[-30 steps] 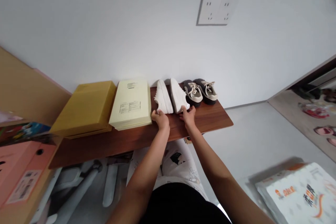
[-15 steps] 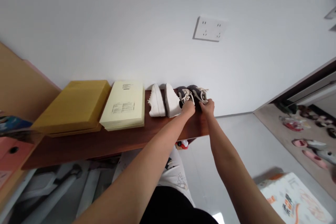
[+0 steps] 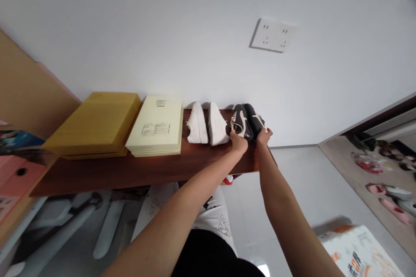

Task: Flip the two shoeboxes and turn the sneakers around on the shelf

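Two dark sneakers with cream laces and trim lie tipped on their sides at the right end of a brown wooden shelf top [image 3: 201, 162], soles close together. My left hand [image 3: 238, 142] grips the left dark sneaker [image 3: 241, 119] near its heel opening. The right dark sneaker [image 3: 254, 117] has my right hand [image 3: 264, 136] closed on its heel end. Just left of them, a white sneaker [image 3: 197, 124] and a second white sneaker [image 3: 217, 125] rest on their sides, soles facing each other. My fingertips are partly hidden by the shoes.
A mustard box [image 3: 97, 123] and a pale yellow shoebox [image 3: 157, 125] occupy the shelf's left part. A wall with a socket plate [image 3: 273, 35] rises behind. Pink drawers [image 3: 19, 177] stand far left. A white printed package [image 3: 360, 251] and several slippers [image 3: 394, 210] are on the floor, right.
Both dark sneakers have turned from upright with laces up onto their sides, soles facing each other. My hands turned with them. The whole view has shifted slightly.
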